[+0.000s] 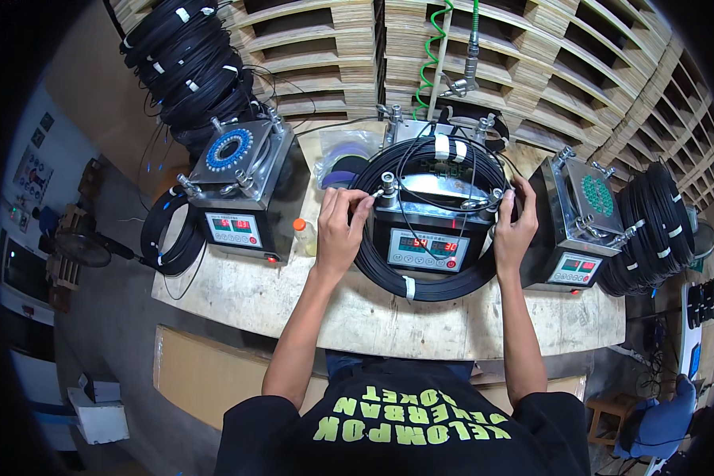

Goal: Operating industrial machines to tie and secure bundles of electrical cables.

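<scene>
A large coil of black cable, bound with white tape, leans upright around the front of the middle polishing machine, whose red digits show through the ring. With thumb and fingers pinched, my left hand holds a thin cable end with a small pale tip beside the machine's left clamp post. My right hand is closed around the coil's right side, near the right clamp post. Part of its grip is hidden behind the fingers.
Similar machines stand left and right. A small orange-capped bottle is by my left hand. Black cable coils are stacked at the back left and right. A green spiral air hose hangs before wooden pallets.
</scene>
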`<state>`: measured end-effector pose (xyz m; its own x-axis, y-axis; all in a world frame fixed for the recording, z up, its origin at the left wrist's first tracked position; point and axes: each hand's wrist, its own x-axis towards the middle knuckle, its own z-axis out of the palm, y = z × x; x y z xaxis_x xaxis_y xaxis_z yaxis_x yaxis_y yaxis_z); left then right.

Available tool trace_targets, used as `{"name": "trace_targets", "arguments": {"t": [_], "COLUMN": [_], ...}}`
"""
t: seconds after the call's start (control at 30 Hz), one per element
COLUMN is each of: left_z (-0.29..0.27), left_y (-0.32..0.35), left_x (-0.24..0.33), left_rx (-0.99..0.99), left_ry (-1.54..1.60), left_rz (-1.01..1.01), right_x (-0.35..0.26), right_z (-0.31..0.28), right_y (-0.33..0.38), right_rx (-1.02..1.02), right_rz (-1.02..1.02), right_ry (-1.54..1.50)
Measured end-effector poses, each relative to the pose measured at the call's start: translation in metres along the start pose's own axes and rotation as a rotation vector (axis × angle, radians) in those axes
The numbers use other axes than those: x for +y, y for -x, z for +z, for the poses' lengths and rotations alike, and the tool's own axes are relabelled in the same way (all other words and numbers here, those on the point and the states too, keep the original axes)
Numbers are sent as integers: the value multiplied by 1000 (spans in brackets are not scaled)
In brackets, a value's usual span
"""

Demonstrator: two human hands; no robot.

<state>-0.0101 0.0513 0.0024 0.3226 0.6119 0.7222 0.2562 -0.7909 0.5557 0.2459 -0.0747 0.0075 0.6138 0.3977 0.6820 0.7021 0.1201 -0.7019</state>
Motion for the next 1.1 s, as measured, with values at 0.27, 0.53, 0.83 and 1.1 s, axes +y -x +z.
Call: {"name": "trace_targets", "arguments": {"t": [0.27,0.53,0.83,1.1], "left_z": [18,32,41,38], "left_y": [4,-12,-12,-11], "left_x": [4,4,-6,-1], "left_rx": [186,90,57,51], "left_ry": [-41,22,29,54], "left_rz": [8,-172,-115,-138], "right_x": [-34,2,6,-6], "right_z": [9,-5,-21,-43], "right_y": [32,37,34,10], "right_rx": [-37,5,-13,-78], "right_rz": [-120,-117,59,162], "right_ry": [456,31,-121,113]}}
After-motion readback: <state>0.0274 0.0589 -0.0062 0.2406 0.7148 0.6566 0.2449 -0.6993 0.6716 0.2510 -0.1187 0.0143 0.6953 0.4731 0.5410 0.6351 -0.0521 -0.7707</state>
